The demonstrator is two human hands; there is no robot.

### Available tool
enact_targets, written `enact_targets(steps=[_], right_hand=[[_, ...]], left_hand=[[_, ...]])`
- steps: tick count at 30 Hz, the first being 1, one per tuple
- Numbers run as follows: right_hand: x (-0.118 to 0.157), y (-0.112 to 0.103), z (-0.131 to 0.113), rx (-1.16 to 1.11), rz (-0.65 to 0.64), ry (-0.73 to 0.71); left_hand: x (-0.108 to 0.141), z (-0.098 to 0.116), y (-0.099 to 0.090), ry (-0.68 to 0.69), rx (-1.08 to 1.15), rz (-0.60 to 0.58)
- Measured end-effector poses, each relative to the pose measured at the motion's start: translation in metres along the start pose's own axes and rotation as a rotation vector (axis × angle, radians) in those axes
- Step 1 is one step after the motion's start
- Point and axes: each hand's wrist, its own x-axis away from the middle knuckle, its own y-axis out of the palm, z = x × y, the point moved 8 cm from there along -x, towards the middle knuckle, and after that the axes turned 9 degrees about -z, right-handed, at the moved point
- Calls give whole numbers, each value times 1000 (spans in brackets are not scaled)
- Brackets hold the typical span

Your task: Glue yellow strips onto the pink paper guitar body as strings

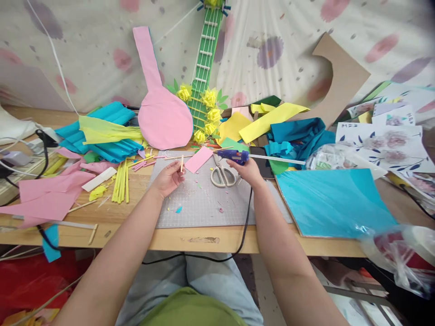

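My left hand (170,178) pinches a short pale wooden stick (182,164), held upright above the grey cutting mat (193,213). In my right hand (245,170) is a blue glue gun (234,156), its nozzle toward the left and a long white glue stick (277,159) coming out of its back. Between the hands lie a pink paper rectangle (199,159) and grey-handled scissors (223,175). A pink lute-shaped piece (165,118) leans at the back, beside a green stringed neck (205,59) with yellow paper flowers (213,115).
Blue crepe paper (112,124), yellow strips (121,183) and pink paper (50,192) lie on the left. A turquoise board (335,201) covers the right front, with floral sheets (387,145) behind it. The gun's black cord (247,222) hangs over the table edge (217,240).
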Motion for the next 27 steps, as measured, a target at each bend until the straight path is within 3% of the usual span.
enact_targets(steps=[3,8,13,16,18,21,24,25,27], right_hand=[[-6,-20,26,115,86,75],[-12,-16,52,203,26,154],[-4,-22,29,428,-70,92],[11,-40,18,652,-102,207],[23,-40,11,673,-192,265],[31,-8,-20,493,-320,75],[28,36,-57,19,-322,-164],[25,50,-63,-167,-310,-183],[18,82,-62,-522,-369,-67]], left_hand=[[-1,5,-6,56,97,59],[-3,5,-15,114,84,144],[-1,3,-16,144,-13,216],[0,2,-14,169,-24,244],[0,0,-9,167,-8,236],[-2,-7,1,137,65,192],[-4,-16,9,101,192,146],[-4,-19,10,91,233,132],[-4,-23,13,74,297,103]])
